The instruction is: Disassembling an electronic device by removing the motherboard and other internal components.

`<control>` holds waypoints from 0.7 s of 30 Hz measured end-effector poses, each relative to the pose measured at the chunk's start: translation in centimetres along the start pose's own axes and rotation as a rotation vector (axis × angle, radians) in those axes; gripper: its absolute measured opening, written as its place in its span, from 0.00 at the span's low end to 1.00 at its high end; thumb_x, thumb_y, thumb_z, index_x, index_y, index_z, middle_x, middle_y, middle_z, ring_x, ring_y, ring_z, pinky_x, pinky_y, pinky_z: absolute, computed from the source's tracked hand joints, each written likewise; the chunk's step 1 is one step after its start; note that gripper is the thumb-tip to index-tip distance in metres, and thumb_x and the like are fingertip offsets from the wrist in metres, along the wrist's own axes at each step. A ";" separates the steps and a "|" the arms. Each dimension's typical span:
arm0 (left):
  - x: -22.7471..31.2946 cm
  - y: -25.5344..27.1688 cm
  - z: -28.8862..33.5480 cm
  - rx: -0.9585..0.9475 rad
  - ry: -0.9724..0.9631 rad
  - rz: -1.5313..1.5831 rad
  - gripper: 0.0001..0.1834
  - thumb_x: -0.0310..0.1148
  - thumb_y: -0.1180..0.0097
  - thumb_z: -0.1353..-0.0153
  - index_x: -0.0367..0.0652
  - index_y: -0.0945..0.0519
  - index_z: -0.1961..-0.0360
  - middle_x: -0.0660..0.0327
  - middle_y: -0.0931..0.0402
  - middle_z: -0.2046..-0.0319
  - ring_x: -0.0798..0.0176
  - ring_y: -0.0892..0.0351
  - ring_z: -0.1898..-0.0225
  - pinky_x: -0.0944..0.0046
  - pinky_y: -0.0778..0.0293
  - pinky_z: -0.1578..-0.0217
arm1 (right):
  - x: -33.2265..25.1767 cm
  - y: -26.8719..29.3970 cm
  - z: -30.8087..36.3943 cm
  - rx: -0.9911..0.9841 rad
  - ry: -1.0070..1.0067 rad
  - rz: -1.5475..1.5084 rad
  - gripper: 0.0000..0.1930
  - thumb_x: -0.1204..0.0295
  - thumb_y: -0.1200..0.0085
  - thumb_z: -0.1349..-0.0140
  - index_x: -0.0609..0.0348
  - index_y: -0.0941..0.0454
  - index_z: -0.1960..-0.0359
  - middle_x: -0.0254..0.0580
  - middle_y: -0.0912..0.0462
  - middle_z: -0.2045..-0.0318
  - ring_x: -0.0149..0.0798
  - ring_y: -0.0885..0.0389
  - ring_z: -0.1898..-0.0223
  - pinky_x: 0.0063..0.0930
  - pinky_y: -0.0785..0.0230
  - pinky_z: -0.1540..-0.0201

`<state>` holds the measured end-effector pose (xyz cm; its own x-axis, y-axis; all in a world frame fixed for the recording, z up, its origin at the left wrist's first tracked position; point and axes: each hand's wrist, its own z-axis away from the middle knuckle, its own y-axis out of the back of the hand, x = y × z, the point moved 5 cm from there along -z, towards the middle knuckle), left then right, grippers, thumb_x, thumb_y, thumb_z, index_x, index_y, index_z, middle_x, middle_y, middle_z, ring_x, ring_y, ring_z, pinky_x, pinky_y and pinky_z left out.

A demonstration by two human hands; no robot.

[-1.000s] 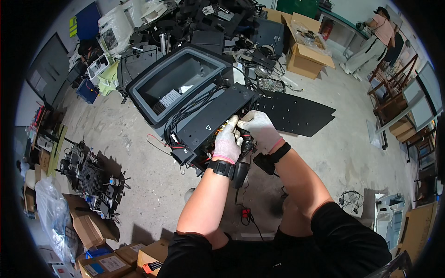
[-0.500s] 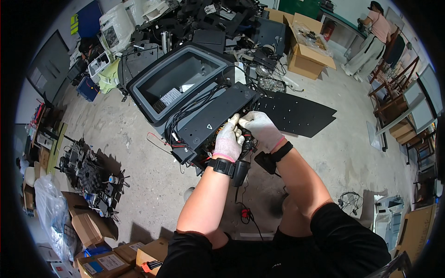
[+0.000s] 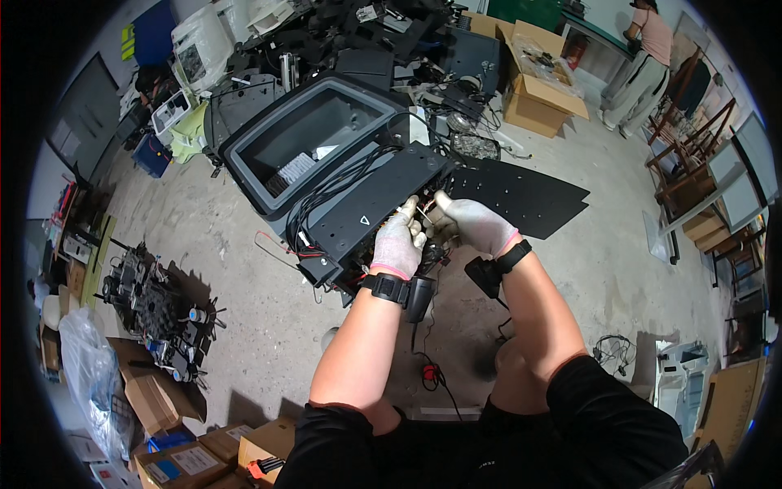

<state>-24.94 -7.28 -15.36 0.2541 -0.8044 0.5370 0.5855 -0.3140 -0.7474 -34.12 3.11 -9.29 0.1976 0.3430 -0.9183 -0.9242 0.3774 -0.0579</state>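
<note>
In white gloves with pink cuffs, both my hands work at the near side of a long black metal housing [image 3: 346, 213]. My left hand [image 3: 397, 244] is closed at its wiring, thumb up, with a thin pale strand by the fingertips; what it grips is too small to name. Just right of it, my right hand [image 3: 482, 226] has its fingers curled in among the wires and its thumb raised; whatever lies in them is hidden. Black cables [image 3: 314, 200] lie bundled along the housing's far edge. Behind it is an open dark grey tub [image 3: 244, 159] with pale ribbed pieces inside.
A flat black plate [image 3: 529, 200] extends to the right of the housing. Black parts [image 3: 350, 33] are heaped behind the tub. A wheeled mechanical assembly [image 3: 155, 301] stands on the left floor. Cartons [image 3: 533, 114] sit at back right, near a person [image 3: 643, 69] at a bench.
My right hand has shifted slightly right, and its thumb has lifted away from the left fingertips. My left hand stays at the wiring. The person at the back has turned toward the bench.
</note>
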 end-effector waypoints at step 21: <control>-0.6 -0.7 -0.7 -0.102 -0.078 -0.093 0.10 0.42 0.38 0.31 0.50 0.17 0.55 0.71 0.26 0.72 0.74 0.37 0.76 0.70 0.41 0.78 | 0.8 -0.2 0.3 0.656 0.833 1.036 0.22 0.56 0.50 0.28 0.64 0.20 0.71 0.41 0.21 0.77 0.34 0.19 0.74 0.29 0.27 0.70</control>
<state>-26.05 -6.87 -15.41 0.2633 -0.7292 0.6317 0.5290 -0.4384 -0.7266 -33.71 3.56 -9.86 -0.8909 0.2010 -0.4072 -0.1793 0.6681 0.7221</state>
